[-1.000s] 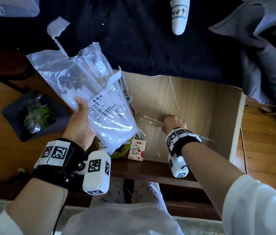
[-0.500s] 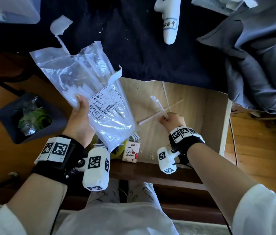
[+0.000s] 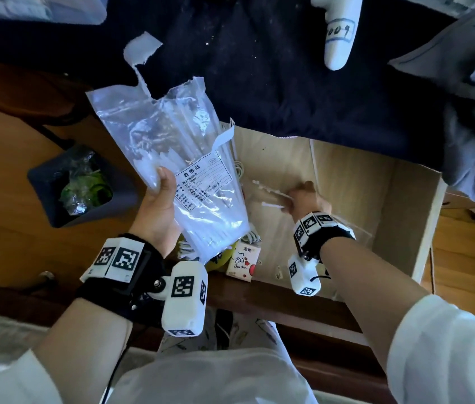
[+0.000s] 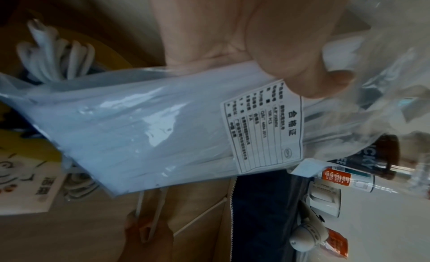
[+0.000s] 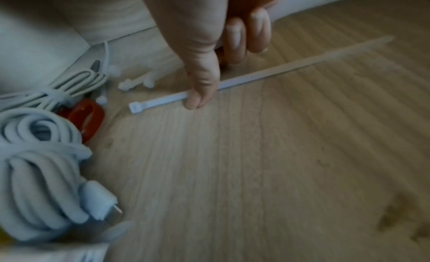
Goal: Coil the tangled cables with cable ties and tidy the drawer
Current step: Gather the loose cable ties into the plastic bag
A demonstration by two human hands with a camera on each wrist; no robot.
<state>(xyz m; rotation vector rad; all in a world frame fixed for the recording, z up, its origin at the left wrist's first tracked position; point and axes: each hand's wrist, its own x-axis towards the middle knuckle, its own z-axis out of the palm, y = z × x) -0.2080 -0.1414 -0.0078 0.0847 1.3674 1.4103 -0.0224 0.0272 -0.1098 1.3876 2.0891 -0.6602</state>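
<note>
My left hand [image 3: 160, 199] grips a clear plastic bag of white cable ties [image 3: 178, 176] with a printed label, holding it over the left end of the open wooden drawer [image 3: 399, 214]. The bag [image 4: 163, 128] fills the left wrist view. My right hand [image 3: 300, 196] is inside the drawer, fingers curled round a few loose cable ties [image 3: 271, 196] that point left. In the right wrist view its thumb [image 5: 202, 82] pins one cable tie [image 5: 291, 63] to the drawer floor. Coiled white cables [image 5: 39, 174] lie at the drawer's left, one bundle [image 5: 76, 85] tied.
Red scissor handles [image 5: 86, 115] lie by the cables. A small carton [image 3: 243, 260] and a yellow object [image 3: 219, 258] sit at the drawer front. A dark bin [image 3: 82, 185] stands left on the floor. Dark blue cloth [image 3: 288, 83] and a grey garment [image 3: 463, 112] cover the desk above.
My right hand has dropped to the drawer floor, and its cable ties have swung from pointing up and back to pointing left. The left hand still holds the bag.
</note>
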